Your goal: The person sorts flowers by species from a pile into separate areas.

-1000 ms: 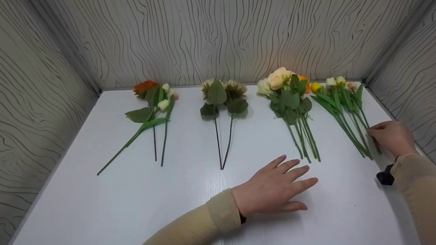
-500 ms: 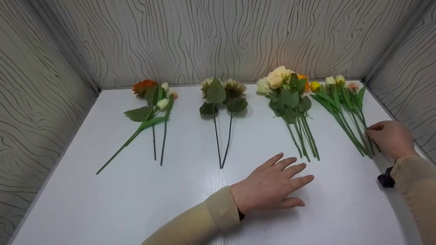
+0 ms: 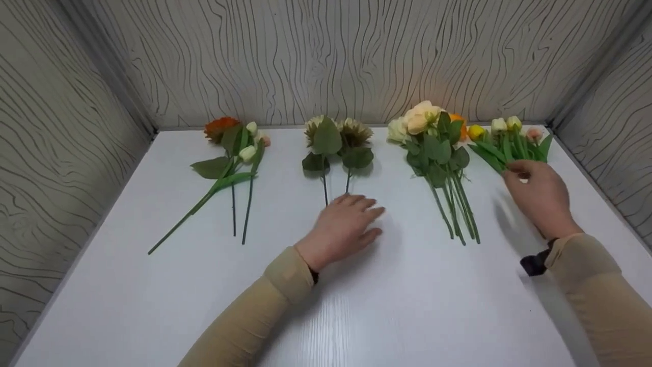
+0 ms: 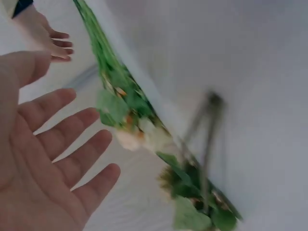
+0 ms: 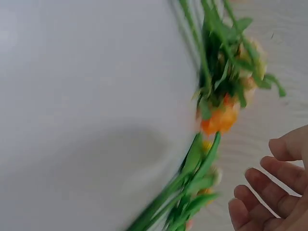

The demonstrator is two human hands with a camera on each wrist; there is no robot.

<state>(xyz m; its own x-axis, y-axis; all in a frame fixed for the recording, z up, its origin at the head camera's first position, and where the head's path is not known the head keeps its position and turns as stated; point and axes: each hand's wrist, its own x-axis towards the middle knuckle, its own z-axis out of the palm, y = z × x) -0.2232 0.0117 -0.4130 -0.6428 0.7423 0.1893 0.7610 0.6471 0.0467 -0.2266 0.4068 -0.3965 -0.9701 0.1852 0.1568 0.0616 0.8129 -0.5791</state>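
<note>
My left hand [image 3: 340, 232] hovers with spread fingers over the stems of two cream, daisy-like flowers [image 3: 355, 135] in the head view. The left wrist view shows its palm [image 4: 53, 163] bare and the fingers apart. My right hand [image 3: 542, 199] is in front of a bunch of tulips [image 3: 491, 153] with yellow, white and pink heads, covering most of their stems. In the right wrist view its fingers [image 5: 269, 187] are loosely bent and hold nothing. Left of the tulips lies a bunch of cream and orange flowers [image 3: 433, 150] with dark green leaves.
At the left of the white table [image 3: 423, 306] lie an orange flower [image 3: 220, 129] and several tulips [image 3: 248, 153], with stems pointing different ways. Wood-grain patterned panels [image 3: 316, 61] enclose the back and both sides.
My right hand has let go of the tulip stem and moved left and slightly back. The left hand has shifted left and away from me, from before the cream-and-orange bunch to the daisy-like flowers' stems.
</note>
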